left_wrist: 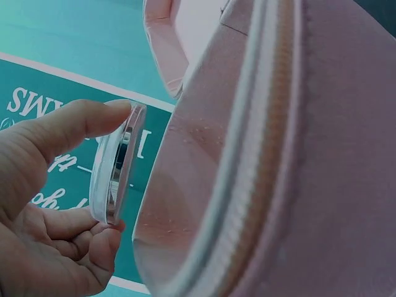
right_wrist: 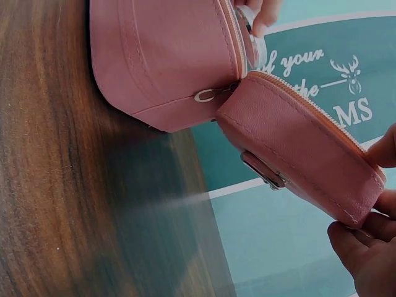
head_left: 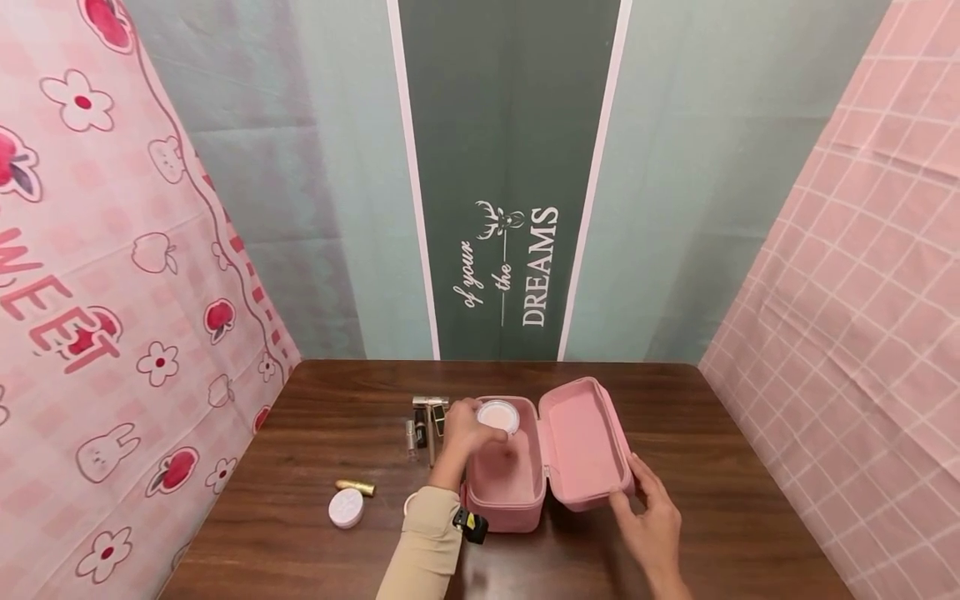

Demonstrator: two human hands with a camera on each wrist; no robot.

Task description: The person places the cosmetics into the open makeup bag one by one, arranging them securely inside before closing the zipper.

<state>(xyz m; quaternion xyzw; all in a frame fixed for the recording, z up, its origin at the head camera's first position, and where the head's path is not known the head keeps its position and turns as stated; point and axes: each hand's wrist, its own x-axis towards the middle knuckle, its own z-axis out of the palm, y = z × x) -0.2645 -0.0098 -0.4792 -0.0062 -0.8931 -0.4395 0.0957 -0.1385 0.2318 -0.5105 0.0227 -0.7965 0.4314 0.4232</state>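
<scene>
My left hand (head_left: pixel 463 432) pinches a round, clear-rimmed compact (head_left: pixel 498 414) by its edge, over the open pink cosmetic case (head_left: pixel 506 518). In the left wrist view the compact (left_wrist: pixel 112 173) is seen edge-on between thumb and fingers, beside the case's zippered rim (left_wrist: pixel 257 161). At the case's right side, my right hand (head_left: pixel 651 523) grips the corner of the swung-open lid (head_left: pixel 587 446). The right wrist view shows thumb and fingers on either side of that lid (right_wrist: pixel 297 148). Part of the case's inside is hidden by the left hand.
Left of the case lie several small cosmetics (head_left: pixel 420 429), partly behind the left hand. Farther left on the wooden table (head_left: pixel 300 450) are a gold lipstick (head_left: pixel 356 487) and a white round case (head_left: pixel 346 508). Patterned cloths (head_left: pixel 150 333) hang around the table.
</scene>
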